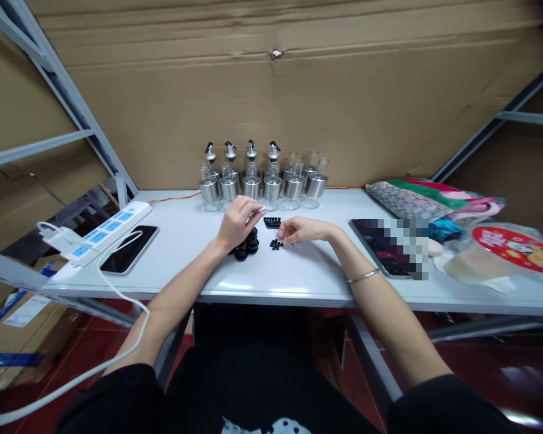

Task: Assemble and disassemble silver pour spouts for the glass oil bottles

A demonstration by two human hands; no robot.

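My left hand (236, 222) is closed in a pinch on a small silver spout piece (257, 212), held just above a pile of black round caps (248, 246) on the white table (298, 274). My right hand (299, 230) rests on the table with its fingertips pinched at a cluster of tiny black plugs (276, 244). A second row of small black parts (272, 222) lies between the hands, a little farther back. Behind them stands a row of glass oil bottles with steel collars (262, 184); some carry pourer tops, the others at the right have none.
A white power strip (106, 231) and a dark phone (129, 250) with a white cable lie at the left. At the right are a dark tablet (384, 247), a patterned pouch (405, 202) and a bag with a red lid (511, 250). Cardboard sheets back the table.
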